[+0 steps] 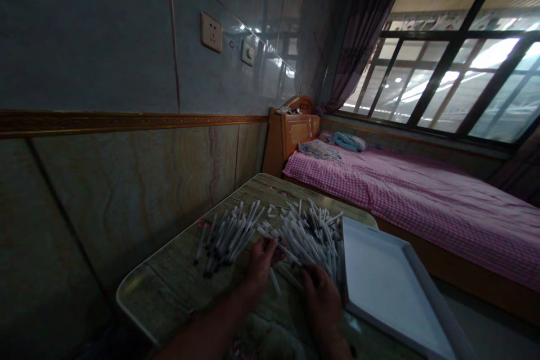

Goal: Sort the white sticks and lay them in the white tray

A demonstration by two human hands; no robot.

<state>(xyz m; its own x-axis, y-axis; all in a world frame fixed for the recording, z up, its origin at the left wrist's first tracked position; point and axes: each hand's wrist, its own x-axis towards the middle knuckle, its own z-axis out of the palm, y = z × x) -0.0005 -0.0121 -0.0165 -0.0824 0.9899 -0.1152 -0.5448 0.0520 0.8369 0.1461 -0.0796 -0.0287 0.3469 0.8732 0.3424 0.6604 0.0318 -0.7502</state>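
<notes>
Between my hands a slim pen with a pale barrel lies at a slant above the table. My left hand pinches its upper left part. At the pen's lower right end are the closed fingers of my right hand; their tips are dim and partly hidden. Left of my hands is a heap of pale pens with dark ends. Just beyond my hands spreads a bigger heap of whitish pen barrels. One loose barrel lies between my wrists.
The marbled table has a rounded pale edge. A shallow white tray stands at the table's right side. Behind are a bed with a pink checked sheet and a wooden headboard. A tiled wall runs along the left.
</notes>
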